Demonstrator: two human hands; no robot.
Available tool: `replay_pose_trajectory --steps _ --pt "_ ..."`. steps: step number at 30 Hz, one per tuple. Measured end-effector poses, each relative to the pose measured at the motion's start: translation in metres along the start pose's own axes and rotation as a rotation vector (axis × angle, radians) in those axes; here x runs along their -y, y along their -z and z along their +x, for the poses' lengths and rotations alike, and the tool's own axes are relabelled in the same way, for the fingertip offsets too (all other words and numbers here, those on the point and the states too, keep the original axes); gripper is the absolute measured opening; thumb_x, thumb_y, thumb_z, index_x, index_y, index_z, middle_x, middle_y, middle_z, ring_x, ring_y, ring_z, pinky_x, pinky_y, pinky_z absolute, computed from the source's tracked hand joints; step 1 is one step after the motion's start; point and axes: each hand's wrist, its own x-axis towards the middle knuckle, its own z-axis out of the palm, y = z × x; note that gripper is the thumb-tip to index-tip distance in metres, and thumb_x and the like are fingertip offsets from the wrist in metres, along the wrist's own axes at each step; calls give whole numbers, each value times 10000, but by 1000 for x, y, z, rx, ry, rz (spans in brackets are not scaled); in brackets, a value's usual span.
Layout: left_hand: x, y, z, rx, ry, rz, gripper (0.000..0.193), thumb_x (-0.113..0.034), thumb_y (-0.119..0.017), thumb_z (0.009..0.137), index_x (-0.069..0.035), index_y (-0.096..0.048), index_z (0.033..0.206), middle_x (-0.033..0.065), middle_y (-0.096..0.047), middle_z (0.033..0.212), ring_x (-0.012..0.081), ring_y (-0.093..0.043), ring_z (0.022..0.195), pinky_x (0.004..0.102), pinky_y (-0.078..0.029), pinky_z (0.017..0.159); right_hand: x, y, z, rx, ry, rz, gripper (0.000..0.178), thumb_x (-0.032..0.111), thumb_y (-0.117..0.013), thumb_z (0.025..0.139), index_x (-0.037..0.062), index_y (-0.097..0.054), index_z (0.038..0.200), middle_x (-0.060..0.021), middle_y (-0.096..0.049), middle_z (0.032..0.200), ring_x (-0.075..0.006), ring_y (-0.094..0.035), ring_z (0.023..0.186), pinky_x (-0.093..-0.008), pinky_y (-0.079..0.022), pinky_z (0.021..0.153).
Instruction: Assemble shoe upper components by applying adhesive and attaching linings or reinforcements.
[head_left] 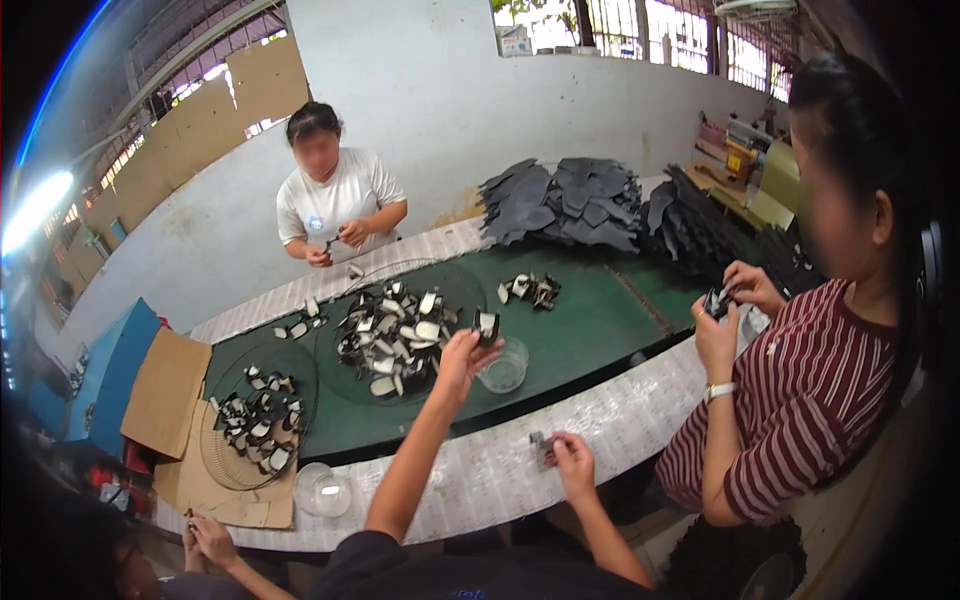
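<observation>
Holding a black-and-cream piece (487, 325) up near the middle of the frame, the person's left hand (462, 360) has its fingers wrapped round the lower part of it, just by a clear plastic bowl (517, 368). Right hand (574, 464) is lower, right of bottom centre, over the pale covered table edge (625, 418): thumb and fingers pinched on a small dark grey piece (543, 449), too small to make out properly.

So where's the rest of the stuff? Big heap of similar pieces (392, 338) sits left of the raised hand, in a wide round wire tray on a green tabletop (600, 320). A smaller cluster (535, 291) lies above and right of that hand, and lower left there's a wire basket (222, 456) with more of them, resting on cardboard (172, 395). Near its right side is a clear round tub (325, 492).

Up top, right of centre, black flat cutouts (565, 205) are stacked in a big spread. Others are at it too: a co-worker in a white shirt (340, 190) upper left, one in a striped top (815, 385) on the right, plus another person's hands (210, 543) bottom left.
</observation>
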Motion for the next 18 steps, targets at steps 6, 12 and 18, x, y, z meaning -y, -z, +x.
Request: replay_pose_trajectory --steps 6,12,18 --pt "44 37 -101 -131 219 -139 247 -239 -466 1016 -22 -525 1116 145 -643 1117 301 -666 1018 376 -564 825 3 -4 6 3 -56 157 271 120 -552 966 -1 -537 1208 -93 -617 1058 -137 -606 843 -294 -536 744" --pt "64 11 -84 357 350 -25 407 -328 -622 933 -22 -554 1192 88 -661 1061 197 -683 910 307 -570 779 11 0 9 -84 -109 543 386 104 -545 965 38 -430 1327 -128 -597 1148 -225 -609 1015 -383 -519 894" --pt "111 5 -68 1060 618 -216 380 -228 -676 899 38 -583 1154 100 -692 969 188 -693 791 299 -562 718 26 -6 25 -31 -51 275 278 95 -562 962 35 -483 1222 -114 -603 1132 -194 -624 977 -360 -535 867"
